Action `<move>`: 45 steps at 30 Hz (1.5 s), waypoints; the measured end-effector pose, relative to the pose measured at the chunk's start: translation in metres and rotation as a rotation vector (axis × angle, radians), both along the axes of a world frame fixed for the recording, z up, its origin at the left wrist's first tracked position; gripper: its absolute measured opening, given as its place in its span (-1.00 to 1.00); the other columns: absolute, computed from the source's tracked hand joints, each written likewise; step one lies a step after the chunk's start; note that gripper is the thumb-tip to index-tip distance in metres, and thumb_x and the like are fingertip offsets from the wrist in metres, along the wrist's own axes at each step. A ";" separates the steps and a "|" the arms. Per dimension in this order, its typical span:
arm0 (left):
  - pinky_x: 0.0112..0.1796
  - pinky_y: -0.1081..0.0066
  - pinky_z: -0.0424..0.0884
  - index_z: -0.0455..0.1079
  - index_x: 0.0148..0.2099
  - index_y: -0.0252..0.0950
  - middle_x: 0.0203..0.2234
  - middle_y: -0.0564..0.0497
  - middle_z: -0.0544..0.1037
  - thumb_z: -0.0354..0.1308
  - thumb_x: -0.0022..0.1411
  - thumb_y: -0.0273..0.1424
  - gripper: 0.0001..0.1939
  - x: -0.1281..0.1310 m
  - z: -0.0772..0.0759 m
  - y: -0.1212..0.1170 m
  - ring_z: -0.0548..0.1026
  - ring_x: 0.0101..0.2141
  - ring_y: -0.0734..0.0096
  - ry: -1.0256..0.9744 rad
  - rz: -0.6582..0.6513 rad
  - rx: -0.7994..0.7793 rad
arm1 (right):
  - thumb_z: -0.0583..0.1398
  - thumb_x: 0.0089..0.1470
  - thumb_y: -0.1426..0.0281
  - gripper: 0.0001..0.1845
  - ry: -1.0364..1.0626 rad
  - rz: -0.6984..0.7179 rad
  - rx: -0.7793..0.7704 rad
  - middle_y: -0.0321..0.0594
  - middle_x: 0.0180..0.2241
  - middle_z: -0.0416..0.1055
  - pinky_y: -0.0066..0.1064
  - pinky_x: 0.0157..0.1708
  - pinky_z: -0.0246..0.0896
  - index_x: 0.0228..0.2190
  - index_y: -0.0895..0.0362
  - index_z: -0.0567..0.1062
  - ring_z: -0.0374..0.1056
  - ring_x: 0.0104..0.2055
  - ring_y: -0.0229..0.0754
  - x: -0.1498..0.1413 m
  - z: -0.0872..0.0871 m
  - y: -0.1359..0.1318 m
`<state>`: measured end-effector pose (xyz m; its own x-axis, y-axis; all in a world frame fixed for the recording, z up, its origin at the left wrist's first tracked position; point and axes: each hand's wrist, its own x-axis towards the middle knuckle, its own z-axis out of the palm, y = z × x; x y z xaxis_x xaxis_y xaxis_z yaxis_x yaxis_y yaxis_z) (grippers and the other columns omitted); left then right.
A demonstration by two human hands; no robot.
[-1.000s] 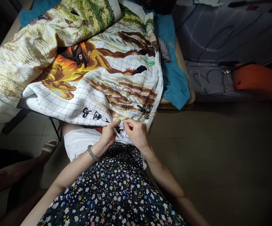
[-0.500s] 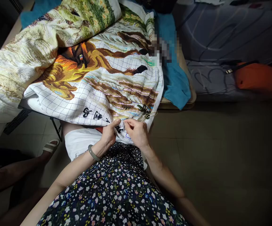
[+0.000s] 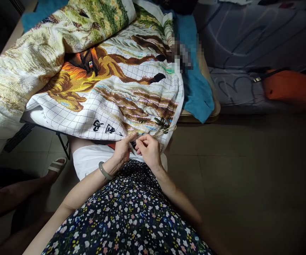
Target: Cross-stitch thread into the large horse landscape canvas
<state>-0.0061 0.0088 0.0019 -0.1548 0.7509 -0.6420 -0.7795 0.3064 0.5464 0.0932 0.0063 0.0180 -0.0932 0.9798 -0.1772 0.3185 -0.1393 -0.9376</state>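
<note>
Grey fabric [image 3: 237, 39]: orange bag [image 3: 290, 90], contents hidden. Left hand [image 3: 122, 148] clamps embroidery [image 3: 144, 102]; right hand [image 3: 150, 150] pinched, hold unclear.

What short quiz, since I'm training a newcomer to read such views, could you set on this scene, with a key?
1. True or false: the left hand grips the near edge of the stitched cloth.
2. Which wrist wears the bangle? A) left B) right C) both
3. Fill the gap: the plain cloth that shows from under the stitched cloth is ____ in colour.

Key: 1 true; 2 A; 3 blue
</note>
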 end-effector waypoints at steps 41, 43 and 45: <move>-0.53 0.46 0.27 0.36 -0.46 -0.36 -0.68 0.09 0.38 0.41 -0.25 -0.33 -0.67 0.001 0.004 0.001 0.35 -0.62 0.52 0.023 -0.038 0.065 | 0.31 -0.25 0.31 -0.72 0.539 -0.104 -0.352 -0.36 -0.66 0.35 -0.54 -0.74 0.14 -0.44 0.21 0.47 0.18 -0.71 -0.39 0.004 0.002 0.004; -0.52 0.46 0.27 0.36 -0.46 -0.36 -0.67 0.09 0.38 0.40 -0.24 -0.33 -0.67 0.001 0.002 0.002 0.34 -0.62 0.53 0.035 -0.033 0.078 | 0.30 -0.22 0.30 -0.73 0.472 -0.126 -0.307 -0.36 -0.64 0.36 -0.55 -0.73 0.16 -0.43 0.20 0.47 0.20 -0.70 -0.39 0.002 0.000 0.003; -0.52 0.47 0.26 0.35 -0.46 -0.36 -0.67 0.10 0.38 0.40 -0.25 -0.35 -0.67 0.001 0.001 0.002 0.32 -0.62 0.55 0.068 -0.009 0.093 | 0.28 -0.18 0.28 -0.73 0.377 -0.144 -0.234 -0.34 -0.62 0.38 -0.55 -0.71 0.19 -0.42 0.19 0.46 0.22 -0.68 -0.38 0.000 -0.002 0.000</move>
